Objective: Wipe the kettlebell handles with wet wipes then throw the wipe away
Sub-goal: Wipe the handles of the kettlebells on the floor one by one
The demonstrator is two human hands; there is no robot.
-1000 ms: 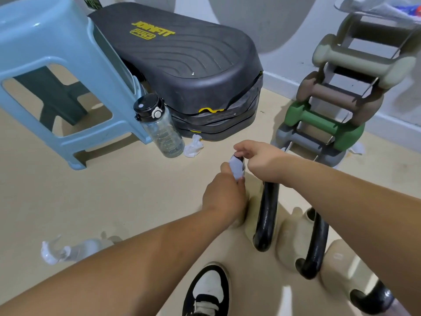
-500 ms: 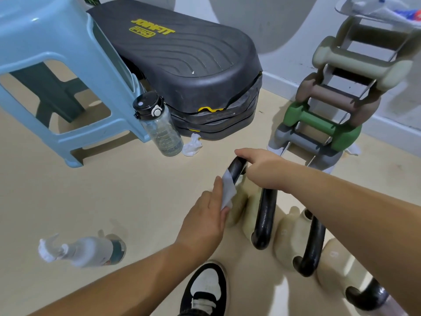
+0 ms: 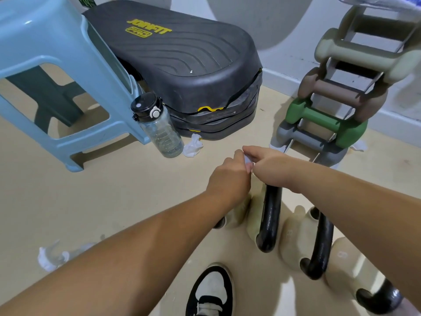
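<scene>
I've got both my left hand and right hand pinching the wipe above the kettlebell handle, and a tug could tear or drop it.

Three kettlebell handles show plainly: one, a second and a third at the lower right corner; a dark end under the left forearm may be a fourth, but that cannot be told. Two hands meet over them, left and right, with one wipe between them. The rack holds four dumbbells: cream, brown, green, grey. There is one stool, one bottle, one step platform, one shoe, one spray bottle and one crumpled tissue.
</scene>
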